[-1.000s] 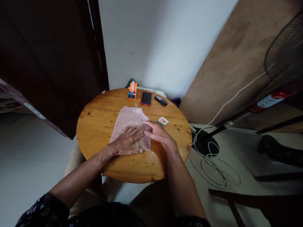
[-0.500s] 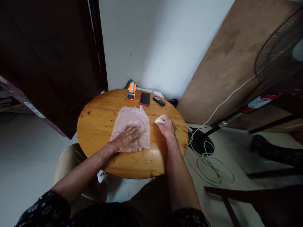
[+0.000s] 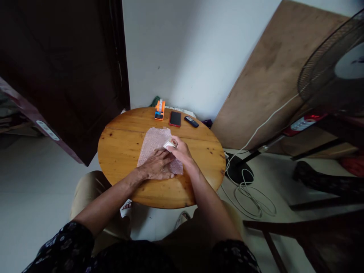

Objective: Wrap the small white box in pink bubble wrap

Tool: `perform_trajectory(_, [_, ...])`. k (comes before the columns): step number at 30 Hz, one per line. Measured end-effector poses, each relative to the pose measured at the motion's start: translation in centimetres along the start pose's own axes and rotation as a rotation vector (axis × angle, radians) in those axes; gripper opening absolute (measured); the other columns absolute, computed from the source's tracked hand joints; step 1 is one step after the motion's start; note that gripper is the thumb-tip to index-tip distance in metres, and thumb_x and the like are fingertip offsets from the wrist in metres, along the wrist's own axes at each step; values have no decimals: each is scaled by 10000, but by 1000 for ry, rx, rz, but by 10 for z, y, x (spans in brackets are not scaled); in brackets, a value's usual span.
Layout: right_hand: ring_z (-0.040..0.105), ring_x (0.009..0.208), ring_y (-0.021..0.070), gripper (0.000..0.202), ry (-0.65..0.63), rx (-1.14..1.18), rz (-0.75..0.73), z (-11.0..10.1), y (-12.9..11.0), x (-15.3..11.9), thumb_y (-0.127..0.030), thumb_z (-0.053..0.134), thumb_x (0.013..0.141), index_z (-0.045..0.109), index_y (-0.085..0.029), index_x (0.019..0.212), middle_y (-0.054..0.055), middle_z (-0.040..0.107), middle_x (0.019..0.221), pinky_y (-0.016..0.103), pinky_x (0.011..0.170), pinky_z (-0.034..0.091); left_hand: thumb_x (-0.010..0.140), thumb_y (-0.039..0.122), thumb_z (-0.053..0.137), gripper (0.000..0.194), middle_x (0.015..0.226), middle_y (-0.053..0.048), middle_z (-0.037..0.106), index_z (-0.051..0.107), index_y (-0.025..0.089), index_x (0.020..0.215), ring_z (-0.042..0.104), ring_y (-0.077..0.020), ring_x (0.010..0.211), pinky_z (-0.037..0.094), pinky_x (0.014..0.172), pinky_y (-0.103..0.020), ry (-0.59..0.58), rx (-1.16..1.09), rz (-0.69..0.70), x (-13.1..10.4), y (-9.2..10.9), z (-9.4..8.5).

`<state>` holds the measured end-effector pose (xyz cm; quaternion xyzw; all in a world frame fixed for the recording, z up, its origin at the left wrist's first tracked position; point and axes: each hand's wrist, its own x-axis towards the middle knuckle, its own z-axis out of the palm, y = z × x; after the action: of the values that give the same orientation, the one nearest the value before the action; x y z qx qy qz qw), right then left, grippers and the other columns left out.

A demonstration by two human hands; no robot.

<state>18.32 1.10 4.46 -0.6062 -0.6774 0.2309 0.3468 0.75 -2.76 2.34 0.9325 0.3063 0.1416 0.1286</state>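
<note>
A pinkish sheet of bubble wrap [image 3: 150, 144] lies on the round wooden table [image 3: 119, 151]. My left hand [image 3: 157, 166] rests flat on its lower part, fingers spread. Above the sheet's right side, my right hand [image 3: 181, 150] grips a small white box [image 3: 170, 144] with a reddish mark, close to the left fingertips. Whether the box touches the sheet is hard to tell. Anything beneath my left palm is hidden.
Along the table's far side are an orange and blue tape dispenser [image 3: 159, 110], a dark phone with red edges [image 3: 175, 118] and a small black handset [image 3: 191, 121]. A standing fan [image 3: 335, 68] and a coiled white cable [image 3: 250, 197] are at right.
My right hand has carried the small white box leftward, from the bare tabletop to over the bubble wrap. My left hand stays on the wrap. The view has shifted slightly.
</note>
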Motion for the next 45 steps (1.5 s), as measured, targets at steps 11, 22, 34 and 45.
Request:
perform_trajectory(11, [680, 971, 173, 614, -75, 81, 20, 1, 30, -2, -137, 626, 719, 544, -212, 1324, 24, 719, 1111, 346, 922, 534, 827, 508, 603, 743, 1520, -173, 466, 445, 153, 1461, 395, -355, 1427, 292, 1194, -495, 10, 22, -271, -23, -31, -20])
perform_trajectory(22, [646, 1073, 199, 637, -206, 57, -78, 7, 3, -12, -125, 606, 708, 552, -211, 1337, 45, 679, 1230, 363, 989, 492, 773, 543, 631, 949, 1561, -172, 407, 266, 140, 1551, 366, -348, 1442, 278, 1199, -479, 62, -84, -312, -29, -32, -19])
perform_trajectory(34, [536, 1340, 228, 801, 30, 227, 56, 23, 17, -30, -211, 690, 729, 407, -156, 1476, 167, 536, 1470, 402, 1137, 393, 766, 573, 634, 976, 1594, -189, 355, 258, 133, 1552, 230, -359, 1512, 124, 1236, -533, 72, -38, -336, -30, -33, -16])
perform_trajectory(45, [664, 1144, 221, 581, 16, 303, 55, 32, 14, -25, -204, 692, 723, 596, -224, 1296, 46, 712, 1243, 433, 1054, 498, 766, 509, 672, 934, 1552, -162, 429, 294, 170, 1550, 294, -364, 1487, 162, 1235, -530, 117, -59, -363, -26, -43, -10])
